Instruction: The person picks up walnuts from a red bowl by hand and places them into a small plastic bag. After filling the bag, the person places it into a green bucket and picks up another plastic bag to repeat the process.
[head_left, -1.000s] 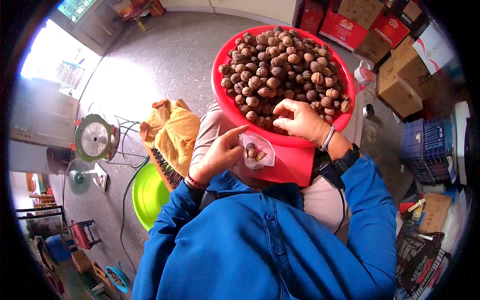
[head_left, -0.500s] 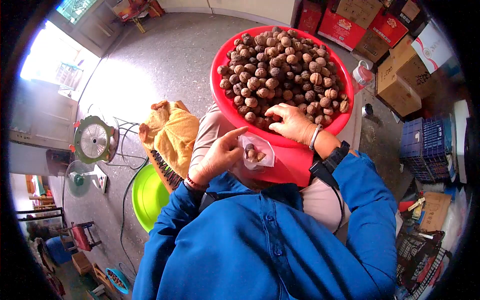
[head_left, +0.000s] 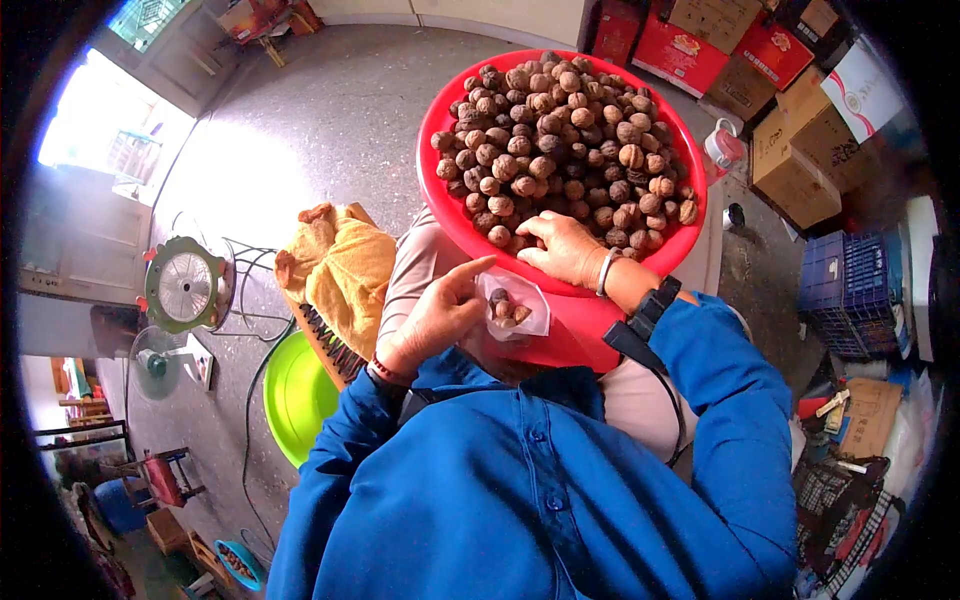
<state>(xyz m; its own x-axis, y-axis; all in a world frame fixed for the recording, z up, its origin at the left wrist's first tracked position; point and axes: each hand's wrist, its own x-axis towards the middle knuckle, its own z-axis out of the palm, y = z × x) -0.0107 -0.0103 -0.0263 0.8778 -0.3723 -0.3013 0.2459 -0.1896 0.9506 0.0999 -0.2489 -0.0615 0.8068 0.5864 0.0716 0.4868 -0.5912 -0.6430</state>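
A red basin (head_left: 692, 238) heaped with brown walnuts (head_left: 545, 120) rests in front of me, its near side over my legs. My right hand (head_left: 572, 252) is over the basin's near rim, thumb and fingers apart, fingertips by the nearest walnuts. Just left of it, my left hand (head_left: 445, 312) is closed on the side of a clear plastic bag (head_left: 535, 318), index finger pointing along the bag's top. A few walnuts (head_left: 507, 308) lie inside the bag. Part of the left fingers is hidden behind the bag.
To the left are a yellow cloth (head_left: 340, 275) on a wooden frame with a coil spring, a lime-green basin (head_left: 298, 395), and a fan (head_left: 188, 284) with cables on the floor. Cardboard boxes (head_left: 795, 160), a pink-and-white jug (head_left: 724, 148) and blue crates (head_left: 850, 295) stand at right.
My right hand has shifted slightly left and toward the basin's near edge, closer to the bag. My left hand and the bag have hardly moved.
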